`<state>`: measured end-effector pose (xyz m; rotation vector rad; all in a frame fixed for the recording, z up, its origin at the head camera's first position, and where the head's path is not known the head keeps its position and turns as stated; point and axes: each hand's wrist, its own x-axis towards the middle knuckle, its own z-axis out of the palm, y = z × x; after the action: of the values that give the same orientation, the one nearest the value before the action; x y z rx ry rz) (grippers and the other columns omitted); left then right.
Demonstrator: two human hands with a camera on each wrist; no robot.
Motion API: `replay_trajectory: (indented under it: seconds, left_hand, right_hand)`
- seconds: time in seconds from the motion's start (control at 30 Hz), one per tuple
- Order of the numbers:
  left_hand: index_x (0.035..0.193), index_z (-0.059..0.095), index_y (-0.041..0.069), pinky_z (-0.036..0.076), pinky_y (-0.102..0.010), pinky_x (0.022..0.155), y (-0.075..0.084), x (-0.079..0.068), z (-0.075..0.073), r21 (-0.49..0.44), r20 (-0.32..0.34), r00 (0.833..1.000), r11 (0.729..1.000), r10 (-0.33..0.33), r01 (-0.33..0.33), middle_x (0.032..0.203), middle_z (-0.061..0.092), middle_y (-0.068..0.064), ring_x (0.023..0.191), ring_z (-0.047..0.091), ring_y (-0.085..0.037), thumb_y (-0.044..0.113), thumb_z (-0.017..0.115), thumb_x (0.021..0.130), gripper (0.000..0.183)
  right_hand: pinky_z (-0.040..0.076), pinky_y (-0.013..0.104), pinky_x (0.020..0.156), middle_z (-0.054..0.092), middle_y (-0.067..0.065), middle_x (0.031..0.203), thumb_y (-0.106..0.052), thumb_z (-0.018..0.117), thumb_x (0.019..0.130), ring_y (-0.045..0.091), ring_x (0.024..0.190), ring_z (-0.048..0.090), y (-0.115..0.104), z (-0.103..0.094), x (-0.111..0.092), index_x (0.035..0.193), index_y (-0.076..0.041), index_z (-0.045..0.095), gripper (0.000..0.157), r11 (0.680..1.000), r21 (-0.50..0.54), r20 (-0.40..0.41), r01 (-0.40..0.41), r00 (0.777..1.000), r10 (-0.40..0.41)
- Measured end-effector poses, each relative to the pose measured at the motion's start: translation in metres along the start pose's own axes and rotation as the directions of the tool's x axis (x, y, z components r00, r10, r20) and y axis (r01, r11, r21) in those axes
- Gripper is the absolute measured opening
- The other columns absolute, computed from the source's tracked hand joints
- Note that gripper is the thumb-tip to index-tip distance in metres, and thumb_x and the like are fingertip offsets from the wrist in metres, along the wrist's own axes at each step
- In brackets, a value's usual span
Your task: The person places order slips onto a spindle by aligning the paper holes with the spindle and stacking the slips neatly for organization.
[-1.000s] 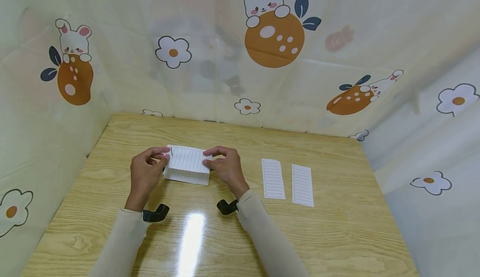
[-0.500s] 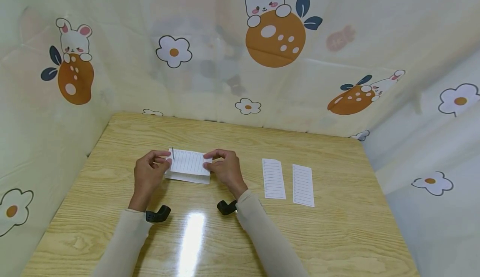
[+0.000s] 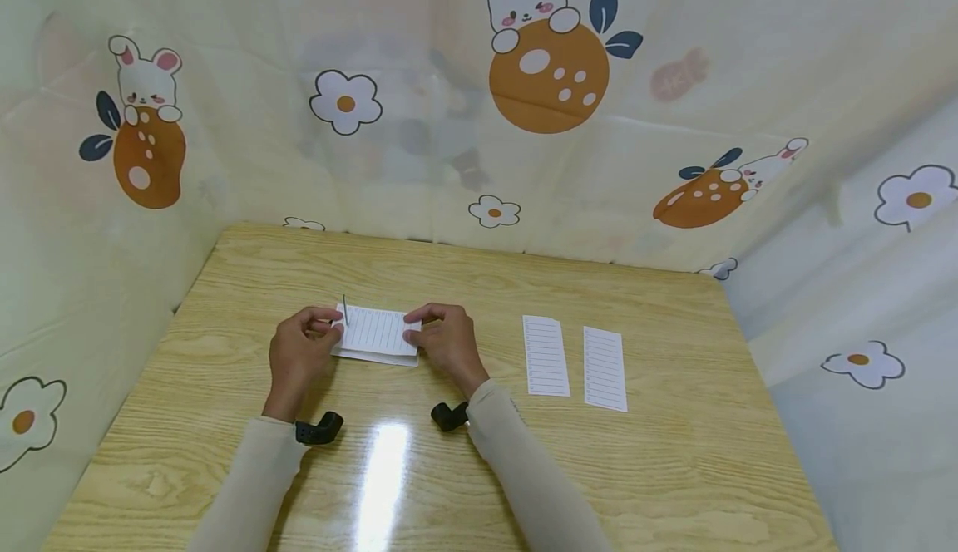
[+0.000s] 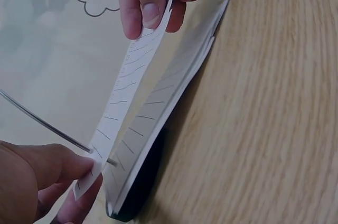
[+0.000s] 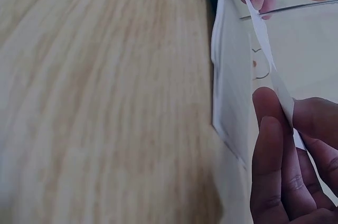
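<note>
A lined white paper slip is stretched between both hands. My left hand pinches its left end between thumb and fingers, close to a thin metal spike. The right hand pinches the opposite end. In the left wrist view the spike passes through the slip and stands up from a small stack of paper slips below. Under that stack shows part of a black base. A gap separates the held slip from the stack.
Two more lined slips, a nearer one and a farther one, lie to the right on the wooden table. A printed curtain hangs around the table's back and sides.
Both hands have lowered the slip along the spike, so more of the spike stands above it. The gap to the stack beneath has narrowed. The two slips at right stay put.
</note>
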<state>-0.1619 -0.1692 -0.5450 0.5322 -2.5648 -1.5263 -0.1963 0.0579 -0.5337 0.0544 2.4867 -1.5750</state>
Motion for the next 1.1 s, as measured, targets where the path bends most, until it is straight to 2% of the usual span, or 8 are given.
replay_trajectory:
  seconds: [0.27,0.63,0.9,1.1]
  left_hand:
    - [0.112,0.08,0.013,0.039,-0.034,0.072,-0.0032,0.0001,0.0019,0.035,0.003,1.0,0.999,-0.007,0.007,0.096,0.075,-0.011,0.082,0.06,-0.021,0.018,0.075,0.095,0.018]
    - [0.108,0.081,0.013,0.039,-0.034,0.071,-0.0028,-0.0005,0.0024,0.064,0.004,1.0,0.998,0.02,-0.02,0.092,0.075,-0.01,0.079,0.061,-0.019,0.016,0.076,0.093,0.016]
    - [0.108,0.081,0.013,0.038,-0.034,0.072,-0.004,-0.0014,0.0058,0.097,-0.003,1.0,0.995,0.028,-0.027,0.092,0.075,-0.01,0.08,0.06,-0.021,0.017,0.074,0.094,0.016]
    - [0.108,0.081,0.012,0.036,-0.035,0.074,-0.0078,-0.0016,0.0085,0.111,-0.008,0.999,0.993,0.035,-0.034,0.093,0.075,-0.012,0.084,0.061,-0.027,0.017,0.075,0.094,0.016]
  right_hand:
    - [0.048,0.026,0.066,0.07,0.002,0.102,-0.009,0.09,0.084,0.013,0.07,0.06,0.0057,0.0037,0.0014,0.095,-0.022,0.084,0.018,0.999,-0.039,-0.014,0.025,1.0,-0.026]
    - [0.048,0.026,0.069,0.071,0.0,0.098,-0.009,0.09,0.083,0.014,0.076,0.058,0.0074,0.0059,0.0022,0.094,-0.021,0.084,0.017,0.992,-0.113,-0.027,0.055,0.998,-0.058]
    - [0.052,0.031,0.087,0.075,-0.004,0.09,-0.012,0.093,0.081,0.012,0.089,0.064,0.0081,0.0058,0.0048,0.09,-0.019,0.082,0.016,0.975,-0.198,-0.04,0.097,0.994,-0.107]
    - [0.054,0.034,0.089,0.077,-0.002,0.089,-0.012,0.093,0.081,0.012,0.087,0.066,0.0084,0.0056,0.0059,0.09,-0.017,0.082,0.015,0.97,-0.223,-0.043,0.095,0.993,-0.107]
